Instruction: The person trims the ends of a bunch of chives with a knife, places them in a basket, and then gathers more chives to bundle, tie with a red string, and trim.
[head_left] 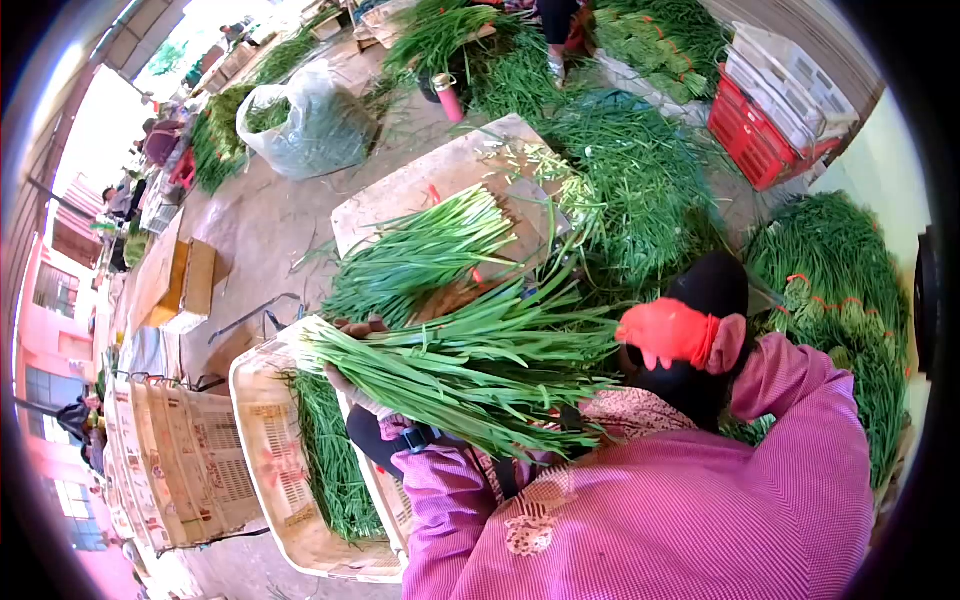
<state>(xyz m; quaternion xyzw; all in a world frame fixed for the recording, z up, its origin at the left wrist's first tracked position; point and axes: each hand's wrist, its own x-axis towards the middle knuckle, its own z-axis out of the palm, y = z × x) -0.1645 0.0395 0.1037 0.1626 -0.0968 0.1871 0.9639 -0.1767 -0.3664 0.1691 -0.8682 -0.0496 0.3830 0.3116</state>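
Note:
My left hand [352, 387] is closed around a bunch of Chinese chives [450, 355] near its pale stem ends. Its fingers are partly hidden by the stems, and the long leaves fan out to the right across my lap. At the leaf tips, my right hand [672, 333], in a red glove, is bent by my dark-clad knee [715, 283]. Its fingers look curled, and I cannot make out what is in them. Just beyond lies another bunch of chives [420, 255] on a worn board [385, 205] strewn with pale stem scraps.
A cream plastic crate [262, 440] holding chives stands beside my left arm. Loose chives [640, 180] are heaped beyond the board, with tied bundles [835, 265] at the right. Farther off are a plastic bag [320, 125], a pink bottle [449, 100] and a red crate [752, 135].

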